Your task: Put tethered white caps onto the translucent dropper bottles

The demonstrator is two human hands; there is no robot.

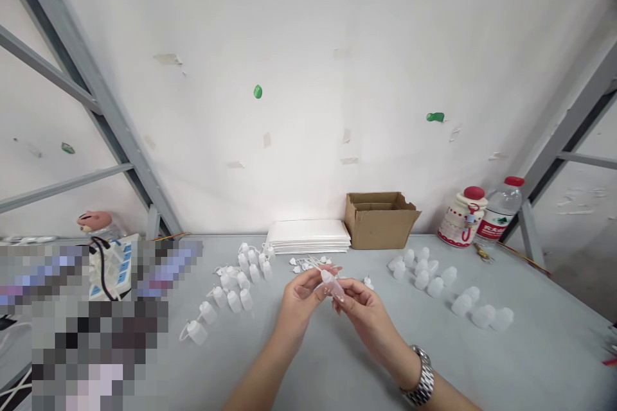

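A small translucent squeeze bottle (332, 286) with a white nozzle top is held tilted above the grey table, in front of me. My left hand (303, 294) pinches it near the top, thumb against the nozzle end. Around the lower body of the same bottle, the fingers of my right hand (360, 303) are closed. Just behind my hands lies a cluster of small white caps (306, 263). To the left stand several capped white bottles (234, 300) with looped straps. Several bottles without visible straps (435, 287) are spread out on the right.
Against the wall are a stack of white flat boxes (308, 236) and an open cardboard box (383, 228). A decorated jar (461, 221) and a water bottle (501, 215) stand at the back right. A power strip (123, 270) with cables lies on the left.
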